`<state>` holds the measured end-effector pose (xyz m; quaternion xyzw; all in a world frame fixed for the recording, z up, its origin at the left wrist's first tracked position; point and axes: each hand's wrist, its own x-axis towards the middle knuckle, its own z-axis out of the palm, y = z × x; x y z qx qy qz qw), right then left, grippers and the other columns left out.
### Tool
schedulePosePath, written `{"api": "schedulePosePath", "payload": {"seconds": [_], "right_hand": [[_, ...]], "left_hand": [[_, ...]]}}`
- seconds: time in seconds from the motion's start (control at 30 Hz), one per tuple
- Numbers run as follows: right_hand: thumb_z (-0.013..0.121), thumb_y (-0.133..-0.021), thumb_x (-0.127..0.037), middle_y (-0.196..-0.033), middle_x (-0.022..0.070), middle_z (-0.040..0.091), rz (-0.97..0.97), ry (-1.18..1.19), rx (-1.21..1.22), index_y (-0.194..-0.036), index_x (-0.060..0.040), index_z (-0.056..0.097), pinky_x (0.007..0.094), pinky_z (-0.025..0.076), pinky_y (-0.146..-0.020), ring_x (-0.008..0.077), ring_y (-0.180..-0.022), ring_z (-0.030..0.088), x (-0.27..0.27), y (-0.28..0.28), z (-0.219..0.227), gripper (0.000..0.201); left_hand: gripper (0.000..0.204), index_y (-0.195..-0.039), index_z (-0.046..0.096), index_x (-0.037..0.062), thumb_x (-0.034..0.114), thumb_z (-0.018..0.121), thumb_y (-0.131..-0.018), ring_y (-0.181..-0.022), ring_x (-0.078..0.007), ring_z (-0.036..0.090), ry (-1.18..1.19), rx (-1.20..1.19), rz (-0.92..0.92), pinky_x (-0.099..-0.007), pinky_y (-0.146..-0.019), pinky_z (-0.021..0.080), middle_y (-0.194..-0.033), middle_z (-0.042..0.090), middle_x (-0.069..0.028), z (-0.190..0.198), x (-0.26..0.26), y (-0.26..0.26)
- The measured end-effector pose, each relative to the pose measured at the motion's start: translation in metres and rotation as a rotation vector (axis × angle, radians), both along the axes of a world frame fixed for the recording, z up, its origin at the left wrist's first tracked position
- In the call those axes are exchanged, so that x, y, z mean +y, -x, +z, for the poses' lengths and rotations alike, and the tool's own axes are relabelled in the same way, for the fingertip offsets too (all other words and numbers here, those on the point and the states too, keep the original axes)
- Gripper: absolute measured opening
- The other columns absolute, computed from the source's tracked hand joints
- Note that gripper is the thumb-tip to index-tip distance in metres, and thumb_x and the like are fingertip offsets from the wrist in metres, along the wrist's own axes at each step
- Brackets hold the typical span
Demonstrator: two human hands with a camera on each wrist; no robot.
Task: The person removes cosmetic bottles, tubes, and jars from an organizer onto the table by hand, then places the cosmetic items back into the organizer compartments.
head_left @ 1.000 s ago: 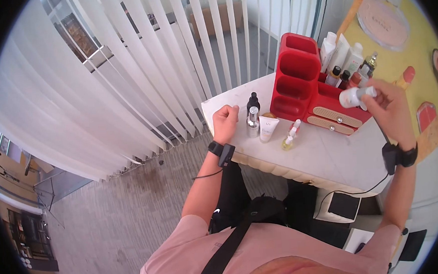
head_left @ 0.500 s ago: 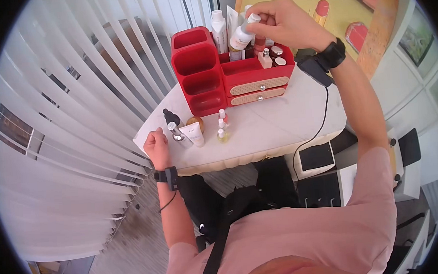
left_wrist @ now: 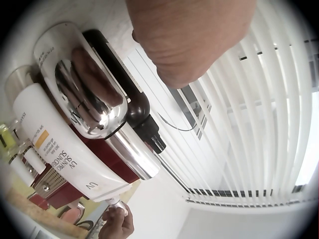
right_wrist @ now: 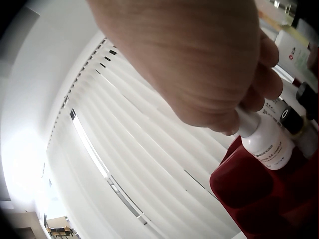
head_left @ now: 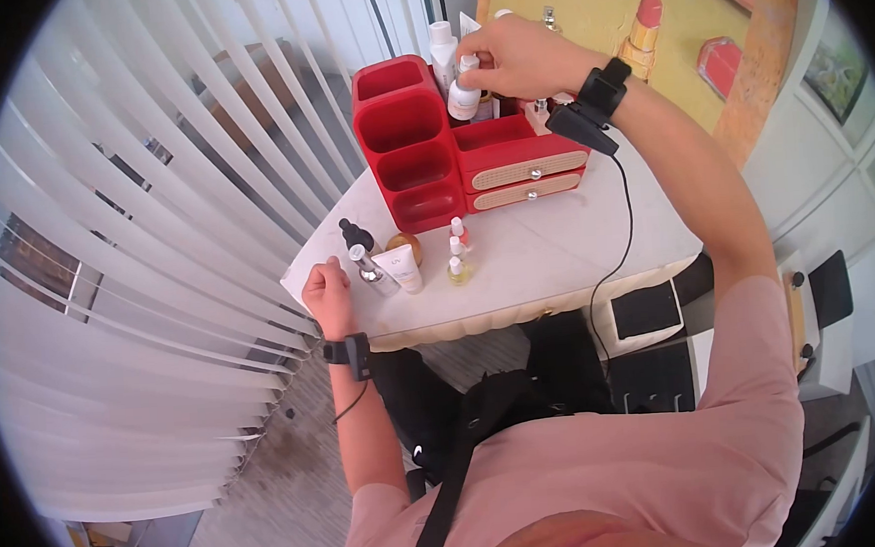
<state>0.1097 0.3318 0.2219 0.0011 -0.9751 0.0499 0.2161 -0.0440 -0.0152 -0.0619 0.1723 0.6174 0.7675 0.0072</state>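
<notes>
My grip is my right hand (head_left: 509,56), fingers curled round the cap end of a small white bottle (head_left: 464,95) and holding it by the top, over the back compartments of the red organizer (head_left: 405,145). My left hand (head_left: 326,288) rests as a loose fist on the worktop (head_left: 566,246), holding nothing, just beside the silver-capped bottle (head_left: 368,269) and the sunscreen tube (head_left: 404,267).

The white bottle stands close to upright, long axis nearly vertical, cap up under my fingers and base pointing down into the organizer; in the right wrist view it leans a little. Whether the base already touches the compartment floor I cannot tell, since the red wall hides it.

What could go wrong: the slot is crowded with a taller white bottle (head_left: 441,45) and dark-capped bottles (right_wrist: 298,119) close by, so a tilted base could catch a neighbour and knock it over. My hold is only at the narrow top, so the body could swing or slip.
</notes>
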Motion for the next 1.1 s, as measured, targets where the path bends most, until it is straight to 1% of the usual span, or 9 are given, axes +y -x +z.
{"api": "schedulePosePath", "payload": {"seconds": [0.1,0.17,0.4,0.5,0.67,0.87,0.97,1.03,1.1], "right_hand": [[0.071,-0.094,-0.027,-0.087,0.0154,0.075,-0.014,-0.016,-0.006,-0.114,-0.0017,0.076,0.0394,0.057,-0.071,0.0283,-0.075,0.073,-0.003,0.007,-0.005,0.032],[0.071,-0.092,-0.031,-0.098,0.0204,0.077,-0.106,-0.004,-0.087,-0.111,-0.0012,0.077,0.0447,0.059,-0.085,0.0366,-0.093,0.074,-0.010,0.007,-0.002,0.036],[0.072,-0.092,-0.030,-0.104,0.0221,0.077,-0.074,-0.086,-0.143,-0.111,-0.0016,0.077,0.0463,0.059,-0.087,0.0383,-0.098,0.074,-0.005,0.023,-0.008,0.034],[0.072,-0.091,-0.025,-0.093,0.0196,0.076,-0.082,-0.074,-0.170,-0.103,-0.0004,0.076,0.0445,0.058,-0.080,0.0357,-0.087,0.074,-0.006,0.030,-0.016,0.028],[0.072,-0.092,-0.023,-0.097,0.0229,0.075,-0.130,-0.081,-0.252,-0.105,-0.0005,0.076,0.0475,0.058,-0.086,0.0390,-0.096,0.074,-0.016,0.033,-0.019,0.026],[0.072,-0.092,-0.022,-0.101,0.0250,0.075,-0.184,-0.084,-0.253,-0.113,0.0006,0.074,0.0484,0.058,-0.088,0.0409,-0.099,0.073,-0.015,0.043,-0.027,0.030],[0.073,-0.093,-0.024,-0.098,0.0225,0.076,-0.105,-0.209,-0.112,-0.113,0.0016,0.073,0.0465,0.059,-0.084,0.0378,-0.094,0.075,-0.001,0.044,-0.032,0.033],[0.071,-0.096,-0.020,-0.093,0.0185,0.076,-0.167,0.007,-0.011,-0.111,0.0014,0.073,0.0412,0.059,-0.077,0.0313,-0.084,0.075,-0.014,0.018,-0.010,0.026],[0.079,-0.088,-0.040,-0.076,0.0151,0.074,-0.102,0.020,0.218,-0.103,0.0029,0.076,0.0380,0.054,-0.066,0.0243,-0.070,0.072,-0.026,-0.018,0.016,0.045]], "left_hand": [[0.038,-0.070,0.055,0.0085,0.013,0.063,-0.107,-0.061,-0.0045,0.042,-0.027,-0.030,-0.042,-0.0238,-0.059,0.033,-0.065,0.053,0.0039,-0.004,-0.002,0.003],[0.038,-0.071,0.055,0.0083,0.014,0.064,-0.107,-0.061,-0.0045,0.042,-0.039,-0.009,-0.049,-0.0239,-0.058,0.033,-0.065,0.053,0.0040,-0.004,-0.002,0.003],[0.038,-0.071,0.055,0.0088,0.015,0.065,-0.107,-0.060,-0.0043,0.041,-0.033,-0.051,-0.048,-0.0239,-0.056,0.032,-0.065,0.053,0.0041,-0.001,-0.002,0.000],[0.038,-0.071,0.055,0.0091,0.015,0.065,-0.107,-0.060,-0.0043,0.041,-0.045,-0.049,-0.053,-0.0239,-0.056,0.032,-0.065,0.052,0.0043,-0.002,-0.002,0.000],[0.039,-0.071,0.053,0.0098,0.015,0.065,-0.107,-0.060,-0.0046,0.041,-0.027,-0.053,-0.041,-0.0244,-0.056,0.032,-0.065,0.051,0.0042,0.001,-0.002,-0.002],[0.039,-0.070,0.053,0.0097,0.015,0.065,-0.107,-0.060,-0.0049,0.041,0.007,-0.045,-0.029,-0.0247,-0.056,0.032,-0.065,0.052,0.0040,-0.003,-0.003,0.002],[0.041,-0.067,0.052,0.0110,0.018,0.065,-0.106,-0.055,-0.0034,0.038,0.020,-0.001,0.014,-0.0242,-0.051,0.027,-0.061,0.050,0.0054,0.003,0.001,-0.003],[0.041,-0.067,0.052,0.0106,0.018,0.064,-0.106,-0.055,-0.0035,0.038,0.036,-0.026,0.019,-0.0239,-0.052,0.027,-0.062,0.051,0.0052,0.007,-0.001,-0.004],[0.038,-0.070,0.054,0.0091,0.016,0.066,-0.105,-0.062,-0.0051,0.044,0.050,-0.046,0.008,-0.0244,-0.057,0.033,-0.066,0.053,0.0038,0.006,-0.002,-0.004]]}}
